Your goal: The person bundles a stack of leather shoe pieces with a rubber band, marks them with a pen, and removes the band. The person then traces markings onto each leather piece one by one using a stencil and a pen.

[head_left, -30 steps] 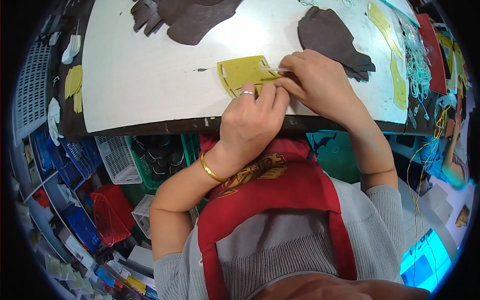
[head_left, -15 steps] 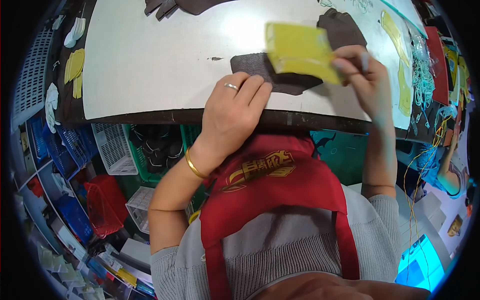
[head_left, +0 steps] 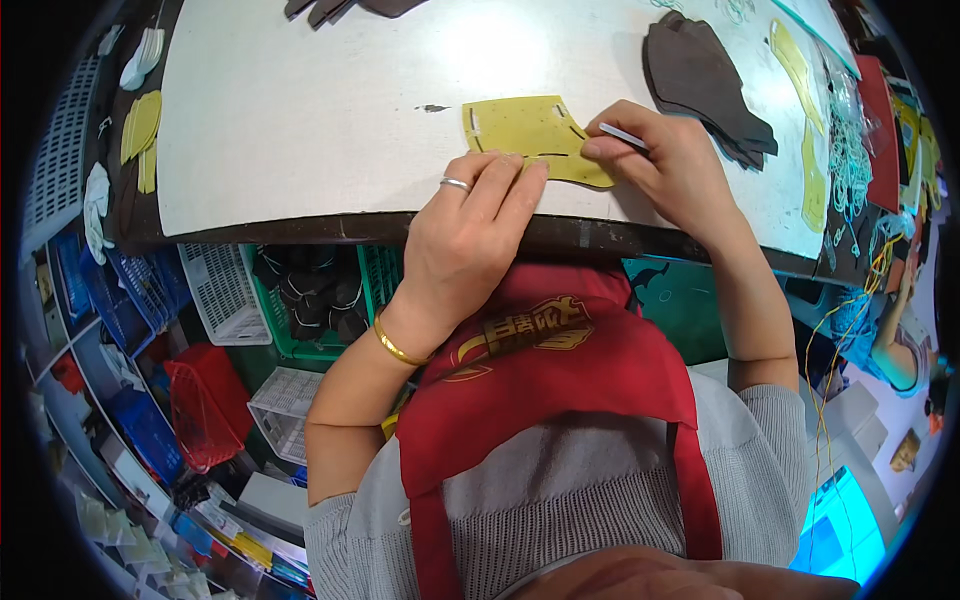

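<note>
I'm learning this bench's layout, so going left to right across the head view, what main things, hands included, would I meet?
Yellow stack, left hand, yellow template, right hand, yellow strips, pale green cords, red panel.

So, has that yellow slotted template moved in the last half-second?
Yes: the yellow slotted template has come left, closer to the dark mark on the white tabletop.

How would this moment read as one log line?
left hand: fingers on yellow sheet | right hand: holding slim tool | nearby: dark brown pieces
</note>
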A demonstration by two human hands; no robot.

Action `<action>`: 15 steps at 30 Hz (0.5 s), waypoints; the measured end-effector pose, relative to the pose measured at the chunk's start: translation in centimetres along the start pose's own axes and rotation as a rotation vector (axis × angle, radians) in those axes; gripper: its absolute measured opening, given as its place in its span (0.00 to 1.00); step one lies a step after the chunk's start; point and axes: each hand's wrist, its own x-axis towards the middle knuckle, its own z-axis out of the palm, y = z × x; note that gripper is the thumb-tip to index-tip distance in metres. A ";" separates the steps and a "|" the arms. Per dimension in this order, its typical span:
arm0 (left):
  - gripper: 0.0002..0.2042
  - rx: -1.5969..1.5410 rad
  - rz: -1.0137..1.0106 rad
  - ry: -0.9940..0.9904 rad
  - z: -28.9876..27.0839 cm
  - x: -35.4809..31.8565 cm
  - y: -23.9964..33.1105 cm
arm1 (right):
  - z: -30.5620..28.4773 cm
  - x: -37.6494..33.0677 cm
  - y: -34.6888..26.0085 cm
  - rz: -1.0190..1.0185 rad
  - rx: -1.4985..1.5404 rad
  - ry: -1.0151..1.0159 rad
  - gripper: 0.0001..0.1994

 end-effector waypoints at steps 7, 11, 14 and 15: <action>0.20 0.178 0.025 -0.240 -0.7 1.4 1.0 | -2.7 -1.0 2.4 0.157 0.210 -0.059 0.12; 0.24 0.204 0.077 -0.313 -1.0 1.8 1.4 | -1.5 -2.3 1.9 0.040 0.037 0.095 0.12; 0.23 0.205 0.097 -0.324 -0.8 1.7 1.5 | -1.6 -2.8 1.6 -0.002 -0.107 0.083 0.11; 0.23 0.207 0.092 -0.320 -0.8 1.7 1.6 | -1.3 -2.8 1.8 -0.054 -0.091 0.125 0.11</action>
